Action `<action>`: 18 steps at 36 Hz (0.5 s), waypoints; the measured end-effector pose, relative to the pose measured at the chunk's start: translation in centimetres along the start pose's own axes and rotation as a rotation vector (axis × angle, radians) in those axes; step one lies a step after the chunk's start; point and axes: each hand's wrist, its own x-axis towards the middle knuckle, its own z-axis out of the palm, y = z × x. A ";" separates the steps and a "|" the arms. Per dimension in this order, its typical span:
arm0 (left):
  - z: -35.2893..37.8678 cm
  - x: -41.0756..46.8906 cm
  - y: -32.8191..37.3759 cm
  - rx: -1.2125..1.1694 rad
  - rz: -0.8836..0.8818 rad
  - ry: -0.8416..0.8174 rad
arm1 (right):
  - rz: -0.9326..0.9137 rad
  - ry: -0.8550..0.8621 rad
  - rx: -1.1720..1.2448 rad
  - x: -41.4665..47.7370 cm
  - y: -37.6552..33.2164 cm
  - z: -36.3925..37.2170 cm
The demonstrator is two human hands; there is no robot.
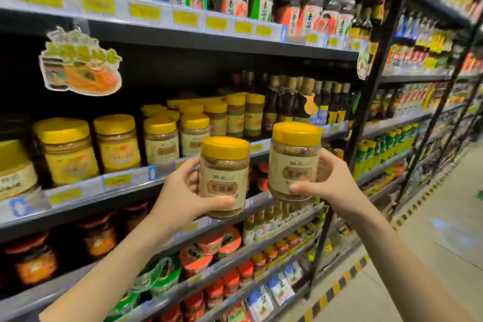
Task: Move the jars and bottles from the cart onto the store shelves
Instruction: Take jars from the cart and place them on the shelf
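The middle shelf [78,205] carries rows of yellow-lidded jars [117,142], packed close along its front edge, with dark bottles [308,102] standing at its right end. A gap shows at the front of the shelf between the jar rows and those bottles. A paper sign [78,63] hangs over the dark space above the left rows. The top shelf [156,36] holds brown jars with red and green labels. Below, red-lidded jars [99,238] fill the next level. A black post [366,102] closes the bay on the right, beside the floor [431,256].

Both arms reach up and forward. The left hand [183,191] wraps the left jar [224,172], thumb across its lower label. The right hand [332,183] grips the right jar [295,162], held slightly higher. Both jars are upright, apart, in the air before the middle shelf.
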 end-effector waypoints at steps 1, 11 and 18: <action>0.0 1.0 -0.3 0.003 0.001 -0.001 | 0.000 -0.009 -0.002 1.3 0.4 0.0; -2.1 7.7 -2.8 0.069 -0.017 0.011 | -0.016 -0.064 0.056 12.4 4.0 1.4; -3.9 8.8 -3.0 0.098 -0.021 0.066 | -0.018 -0.134 0.056 18.4 6.6 3.4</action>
